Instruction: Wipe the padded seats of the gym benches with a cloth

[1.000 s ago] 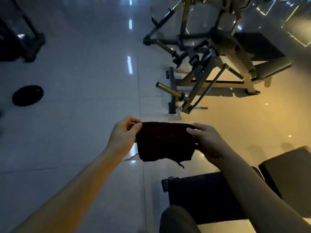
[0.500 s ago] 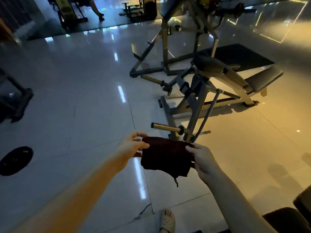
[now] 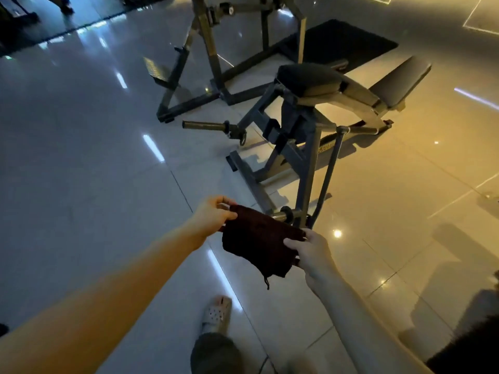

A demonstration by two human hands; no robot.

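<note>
Dark cloth (image 3: 256, 238) held midair over tiled floor (image 3: 81, 157), stretched between the hands: left hand (image 3: 213, 215) pinches far-left corner, right hand (image 3: 314, 252) pinches near-right edge. Padded seat (image 3: 307, 78) far ahead, untouched; wiping there likely not begun.

Gym: padded bench (image 3: 307, 79), steel rack (image 3: 205, 49), tiled floor (image 3: 81, 157).

The bench (image 3: 307, 79) is nearer, the foot (image 3: 216, 313) has stepped further forward, and the cloth (image 3: 259, 242) slants more steeply.
</note>
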